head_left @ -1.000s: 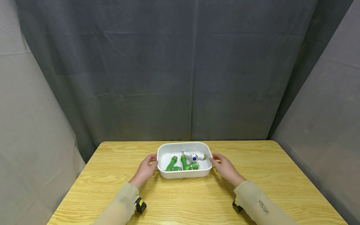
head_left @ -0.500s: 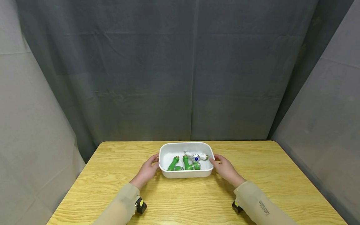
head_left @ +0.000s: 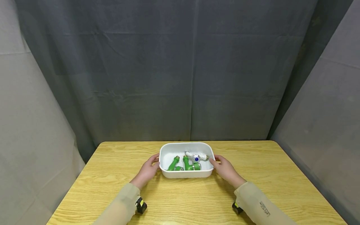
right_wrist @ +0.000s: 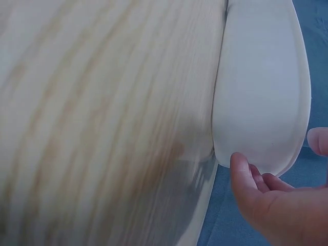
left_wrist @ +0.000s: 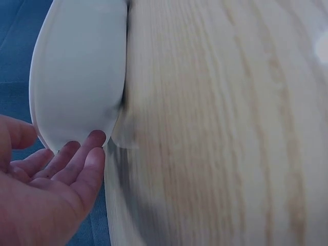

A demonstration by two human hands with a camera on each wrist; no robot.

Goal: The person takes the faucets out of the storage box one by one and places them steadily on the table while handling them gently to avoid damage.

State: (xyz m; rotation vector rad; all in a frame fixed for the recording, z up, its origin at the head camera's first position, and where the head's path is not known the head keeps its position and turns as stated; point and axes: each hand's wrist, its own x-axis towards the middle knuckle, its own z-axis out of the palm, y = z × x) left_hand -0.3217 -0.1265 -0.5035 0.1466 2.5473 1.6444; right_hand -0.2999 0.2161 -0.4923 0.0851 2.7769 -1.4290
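Note:
A white plastic tub [head_left: 187, 174] sits on the wooden table between the two hands. Inside lie two green elbow-shaped taps, one at the left [head_left: 173, 164] and one nearer the middle [head_left: 187, 164], both with brass threaded ends. Behind them is a white tap [head_left: 201, 156] with a round, blue-centred knob. My left hand [head_left: 147, 170] is at the tub's left end, fingers extended against its outer wall [left_wrist: 82, 66] and thumb by the rim. At the right end, my right hand [head_left: 225, 168] has its fingers against the wall [right_wrist: 261, 92] and its thumb overlapping the rim.
The light wooden table [head_left: 185, 203] reaches to a dark grey curtain [head_left: 146, 78] close behind the tub. Pale cloth walls [head_left: 33, 125] stand on both sides. Each sleeved wrist carries a small black camera [head_left: 141, 206].
The tub with its taps has shifted slightly to the right since a second ago, and my left hand moved a little with it. Over the last half second almost nothing has moved.

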